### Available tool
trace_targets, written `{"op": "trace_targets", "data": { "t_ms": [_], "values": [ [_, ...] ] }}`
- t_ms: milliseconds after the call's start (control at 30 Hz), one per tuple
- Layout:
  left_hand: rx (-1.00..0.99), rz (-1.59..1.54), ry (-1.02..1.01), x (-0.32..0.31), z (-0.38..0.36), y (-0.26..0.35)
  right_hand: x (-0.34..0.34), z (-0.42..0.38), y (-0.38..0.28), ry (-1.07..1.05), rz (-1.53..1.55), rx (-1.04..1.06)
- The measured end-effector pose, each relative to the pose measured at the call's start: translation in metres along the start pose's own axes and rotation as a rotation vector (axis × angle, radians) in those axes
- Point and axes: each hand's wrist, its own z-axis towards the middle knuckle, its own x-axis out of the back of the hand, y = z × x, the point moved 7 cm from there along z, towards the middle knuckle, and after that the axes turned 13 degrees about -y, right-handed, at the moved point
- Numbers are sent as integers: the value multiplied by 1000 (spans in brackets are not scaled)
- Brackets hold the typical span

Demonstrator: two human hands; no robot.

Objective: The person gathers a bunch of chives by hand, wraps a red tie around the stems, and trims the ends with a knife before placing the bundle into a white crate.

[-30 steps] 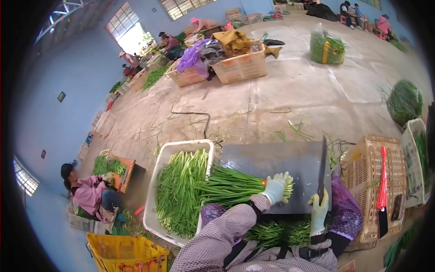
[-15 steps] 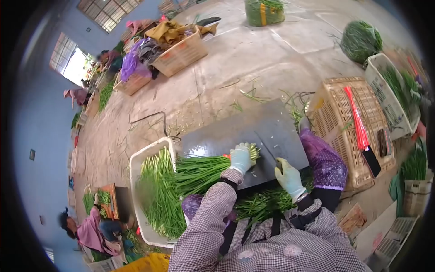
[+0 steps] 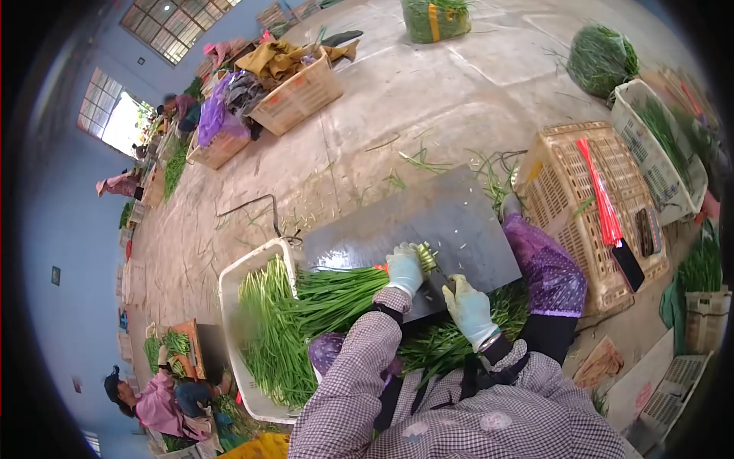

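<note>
My left hand [image 3: 405, 269], in a pale glove, is closed round a bunch of garlic chives [image 3: 336, 294] lying on the dark board [image 3: 413, 222]. A red tie shows just behind my fingers, and the pale cut ends [image 3: 426, 254] stick out past them. The leaves trail left over the rim of a white crate [image 3: 223, 306]. My right hand [image 3: 470, 310], gloved too, is closed round the handle of a knife, mostly hidden by the fingers. Its thin blade [image 3: 439, 269] lies right at the stem ends. Small pale trimmings are scattered on the board.
Loose chives [image 3: 267, 344] fill the white crate, and more greens [image 3: 505, 310] lie below the board's near edge. To the right, an upturned tan crate [image 3: 562, 180] bears red ties [image 3: 600, 195] and a phone [image 3: 628, 268]. A co-worker [image 3: 157, 402] sits at lower left.
My right hand has moved left, bringing the knife from the open board up to the stem ends. My left hand keeps its hold on the chives. The view has shifted slightly.
</note>
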Motion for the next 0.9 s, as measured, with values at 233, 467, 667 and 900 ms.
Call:
{"op": "trace_targets", "data": {
  "t_ms": [233,467,667,900],
  "values": [
    [16,-4,22,-8,5,-4,-10,16,4,-164,-86,-56],
    [-8,-13,32,5,-3,0,-20,39,12,-267,-30,-26],
    [-30,-50,33,-4,2,1,-57,55,41,-307,4,-30],
    [-18,-5,9,-15,6,-1,-92,87,50,-343,33,-94]
  ]
}}
